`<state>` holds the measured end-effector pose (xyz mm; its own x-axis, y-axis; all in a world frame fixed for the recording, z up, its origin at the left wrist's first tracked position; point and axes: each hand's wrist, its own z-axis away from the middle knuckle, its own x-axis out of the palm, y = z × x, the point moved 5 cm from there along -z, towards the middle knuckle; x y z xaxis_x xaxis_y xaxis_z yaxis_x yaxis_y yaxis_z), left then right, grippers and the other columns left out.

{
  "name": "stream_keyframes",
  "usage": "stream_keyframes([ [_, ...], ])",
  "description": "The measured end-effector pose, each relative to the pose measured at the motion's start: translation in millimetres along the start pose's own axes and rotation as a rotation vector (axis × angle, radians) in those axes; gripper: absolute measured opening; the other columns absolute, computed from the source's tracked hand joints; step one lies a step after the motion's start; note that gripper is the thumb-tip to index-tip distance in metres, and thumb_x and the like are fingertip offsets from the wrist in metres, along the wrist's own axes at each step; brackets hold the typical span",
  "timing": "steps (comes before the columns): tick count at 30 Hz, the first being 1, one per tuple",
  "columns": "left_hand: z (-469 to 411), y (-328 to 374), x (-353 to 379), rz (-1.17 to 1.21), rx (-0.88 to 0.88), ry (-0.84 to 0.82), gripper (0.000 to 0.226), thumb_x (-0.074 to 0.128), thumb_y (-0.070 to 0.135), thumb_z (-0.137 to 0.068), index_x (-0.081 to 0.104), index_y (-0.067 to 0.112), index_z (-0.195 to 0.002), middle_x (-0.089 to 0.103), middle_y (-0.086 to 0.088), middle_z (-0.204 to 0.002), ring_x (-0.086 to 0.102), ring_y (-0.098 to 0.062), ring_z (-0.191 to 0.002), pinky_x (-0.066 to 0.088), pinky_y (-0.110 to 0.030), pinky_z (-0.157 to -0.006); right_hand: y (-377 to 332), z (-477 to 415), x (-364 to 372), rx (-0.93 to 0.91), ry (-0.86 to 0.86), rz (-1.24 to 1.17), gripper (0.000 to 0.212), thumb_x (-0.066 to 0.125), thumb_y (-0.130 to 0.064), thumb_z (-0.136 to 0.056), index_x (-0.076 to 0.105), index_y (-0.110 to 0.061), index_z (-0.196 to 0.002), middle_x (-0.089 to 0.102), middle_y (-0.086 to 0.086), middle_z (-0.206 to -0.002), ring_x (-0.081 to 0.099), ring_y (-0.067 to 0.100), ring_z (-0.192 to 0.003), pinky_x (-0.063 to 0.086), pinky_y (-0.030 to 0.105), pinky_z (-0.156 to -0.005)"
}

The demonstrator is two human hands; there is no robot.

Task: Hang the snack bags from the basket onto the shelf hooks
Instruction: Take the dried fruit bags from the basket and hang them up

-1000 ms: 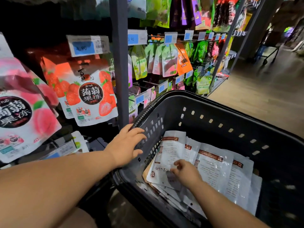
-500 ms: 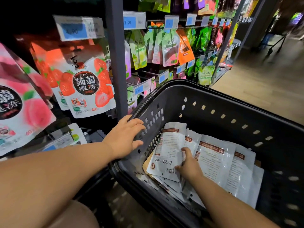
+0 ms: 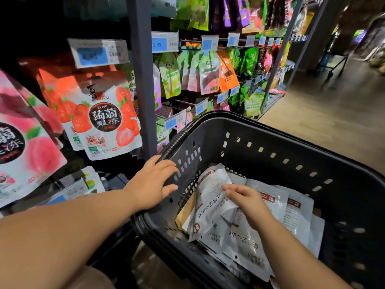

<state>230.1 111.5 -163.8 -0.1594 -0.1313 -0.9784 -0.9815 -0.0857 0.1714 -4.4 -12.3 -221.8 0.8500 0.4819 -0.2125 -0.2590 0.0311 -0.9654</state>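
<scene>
The left hand (image 3: 154, 184) lies flat, fingers spread, on the near wall of the basket (image 3: 270, 135), likely steadying it. Inside, the right hand (image 3: 248, 201) pinches the top snack bag (image 3: 209, 207) by its edge (tilted up off the pile (image 3: 295, 211)), presumably for hanging.

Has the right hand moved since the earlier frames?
Yes. The right hand moved from the lower end of the top snack bag to its right edge, away from the near rim of the basket.
</scene>
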Motion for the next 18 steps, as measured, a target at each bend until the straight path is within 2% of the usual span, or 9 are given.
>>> stream_keyframes([
  [1, -0.4, 0.1, -0.5, 0.006, 0.005, 0.001, 0.054, 0.049, 0.048, -0.098, 0.044, 0.022, -0.145, 0.036, 0.007, -0.152, 0.016, -0.027, -0.147, 0.008, -0.036, -0.122, -5.4, 3.2, -0.7, -0.012, -0.028, -0.034, 0.016, 0.072, -0.011, -0.087, 0.075, -0.023, -0.098, 0.072, -0.004, -0.11, 0.066, 0.012, -0.104, 0.054, 0.022, -0.083],
  [3, -0.8, 0.7, -0.3, 0.004, 0.008, -0.011, 0.055, 0.045, 0.052, -0.098, 0.044, 0.024, -0.145, 0.036, 0.008, -0.152, 0.016, -0.025, -0.147, 0.009, -0.035, -0.122, -13.1, 7.9, -1.8, -0.017, -0.081, -0.102, 0.028, 0.079, -0.01, -0.078, 0.073, -0.02, -0.104, 0.071, -0.002, -0.113, 0.068, 0.008, -0.099, 0.052, 0.015, -0.074],
  [5, -0.4, 0.3, -0.6, -0.001, 0.01, -0.024, 0.068, 0.032, 0.066, -0.093, 0.044, 0.025, -0.145, 0.036, 0.01, -0.151, 0.017, -0.023, -0.146, 0.011, -0.034, -0.121, -16.9, 10.3, -2.7, -0.014, -0.127, -0.145, 0.044, 0.084, -0.01, -0.064, 0.071, -0.019, -0.106, 0.071, 0.003, -0.112, 0.069, 0.012, -0.093, 0.054, 0.018, -0.073],
  [7, -0.2, 1.0, -0.1, 0.003, 0.024, -0.025, 0.09, 0.011, 0.075, -0.078, 0.045, 0.025, -0.144, 0.037, 0.011, -0.15, 0.018, -0.023, -0.146, 0.012, -0.034, -0.121, -19.1, 12.8, -4.4, -0.011, -0.171, -0.134, 0.058, 0.088, -0.011, -0.055, 0.07, -0.021, -0.11, 0.071, 0.005, -0.112, 0.068, 0.019, -0.092, 0.056, 0.024, -0.077],
  [11, -2.0, 1.3, 5.6, -0.014, 0.034, -0.044, 0.103, 0.001, 0.084, -0.069, 0.043, 0.028, -0.144, 0.035, 0.013, -0.15, 0.017, -0.022, -0.146, 0.011, -0.035, -0.123, -21.3, 17.4, -8.0, -0.013, -0.225, -0.034, 0.075, 0.092, -0.016, -0.049, 0.066, -0.024, -0.119, 0.076, -0.002, -0.096, 0.067, 0.015, -0.074, 0.054, 0.026, -0.075],
  [14, -3.7, 2.0, 6.7, -0.038, 0.031, -0.047, 0.093, 0.006, 0.079, -0.076, 0.041, 0.029, -0.146, 0.033, 0.015, -0.151, 0.014, -0.022, -0.148, 0.009, -0.034, -0.123, -26.9, 21.0, -11.7, -0.037, -0.19, 0.045, 0.072, 0.09, -0.027, -0.048, 0.067, -0.03, -0.116, 0.077, -0.001, -0.096, 0.072, 0.018, -0.079, 0.055, 0.032, -0.085],
  [16, -4.3, 3.5, 5.7, -0.044, 0.04, -0.048, 0.108, -0.003, 0.088, -0.067, 0.041, 0.028, -0.146, 0.033, 0.014, -0.151, 0.015, -0.023, -0.147, 0.006, -0.033, -0.122, -36.0, 24.8, -14.0, -0.085, -0.13, 0.09, 0.061, 0.089, -0.029, -0.05, 0.069, -0.032, -0.108, 0.076, -0.003, -0.095, 0.072, 0.02, -0.079, 0.057, 0.029, -0.085],
  [18, -6.3, 3.8, 6.2, -0.056, 0.045, -0.05, 0.125, -0.021, 0.091, -0.057, 0.041, 0.028, -0.146, 0.034, 0.014, -0.151, 0.016, -0.024, -0.147, 0.003, -0.032, -0.121, -47.9, 28.0, -17.4, -0.157, -0.042, 0.136, 0.046, 0.088, -0.024, -0.058, 0.07, -0.032, -0.099, 0.072, -0.011, -0.094, 0.068, 0.01, -0.073, 0.056, 0.017, -0.074],
])
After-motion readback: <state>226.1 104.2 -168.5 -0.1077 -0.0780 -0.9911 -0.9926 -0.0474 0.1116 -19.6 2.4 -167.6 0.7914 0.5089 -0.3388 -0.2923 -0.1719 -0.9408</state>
